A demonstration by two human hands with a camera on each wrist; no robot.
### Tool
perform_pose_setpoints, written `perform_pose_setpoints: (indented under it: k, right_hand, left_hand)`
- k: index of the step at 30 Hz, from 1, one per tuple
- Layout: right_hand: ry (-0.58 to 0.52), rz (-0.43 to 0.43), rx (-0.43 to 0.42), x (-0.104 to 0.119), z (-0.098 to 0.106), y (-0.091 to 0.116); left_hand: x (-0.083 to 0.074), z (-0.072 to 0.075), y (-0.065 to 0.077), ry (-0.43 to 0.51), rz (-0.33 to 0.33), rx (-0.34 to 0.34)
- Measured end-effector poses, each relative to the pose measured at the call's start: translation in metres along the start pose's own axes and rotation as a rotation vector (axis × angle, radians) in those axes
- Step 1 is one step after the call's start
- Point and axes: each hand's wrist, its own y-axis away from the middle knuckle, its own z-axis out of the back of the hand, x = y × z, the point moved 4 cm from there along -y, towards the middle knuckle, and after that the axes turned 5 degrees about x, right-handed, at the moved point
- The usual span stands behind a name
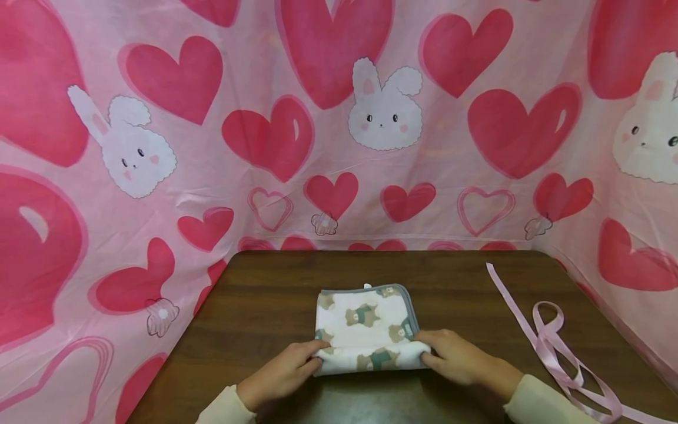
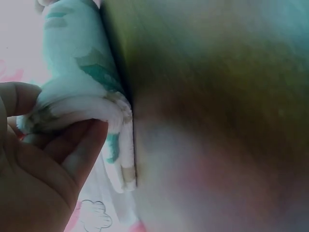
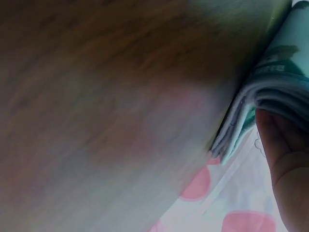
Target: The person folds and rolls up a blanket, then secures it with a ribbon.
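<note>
Heart-and-bunny backdrop: hangs behind the tabletop and to both sides of it; nothing here needs our attention.
Wooden tabletop: carries the work; we do best to let it support the underside while we turn the layers.
Bear-print cloth: lies between the tabletop's left and right edges, well short of the far edge; its far part is flat, its near part turned over.
Pink ribbon: loops loosely beside the tabletop's right edge, well apart from the cloth; we should leave it there, clear of our sleeves.
Near roll: a thick curve of several layers; we judge that both ends should turn together, or the roll will cone to one side.
Right hand: fingers curled, pinching the roll's right end; the right wrist view shows fingertips tucked under the bent layers, and we want them drawn out gently so nothing unrolls.
Left hand: gap closed down to the cloth's thickness, pinching the left end; we should match the other side's pull.
Grey binding: trims the right side; stacking its layers flush gives us a straight end.
White tab: pokes out at the cloth's far edge; we can use it as a rough centre mark.
</note>
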Motion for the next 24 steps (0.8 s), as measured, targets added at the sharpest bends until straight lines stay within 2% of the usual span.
perform_pose_setpoints:
  k: [5, 9, 17, 24]
  right_hand:
    - [-0.103, -0.039, -0.011, -0.002, 0.001, 0.000]
    - [-0.123, -0.039, -0.010, -0.003, 0.001, 0.001]
    - [-0.182, -0.024, -0.001, -0.001, 0.002, -0.001]
    - [-0.238, -0.124, 0.029, -0.003, 0.001, -0.001]
  left_hand:
    - [0.004, 0.001, 0.002, 0.049, 0.081, -0.003]
    - [0.007, 0.001, 0.003, 0.093, 0.116, -0.004]
    - [0.009, 0.002, 0.002, 0.172, 0.105, -0.016]
    - [0.014, 0.002, -0.001, 0.182, 0.145, -0.044]
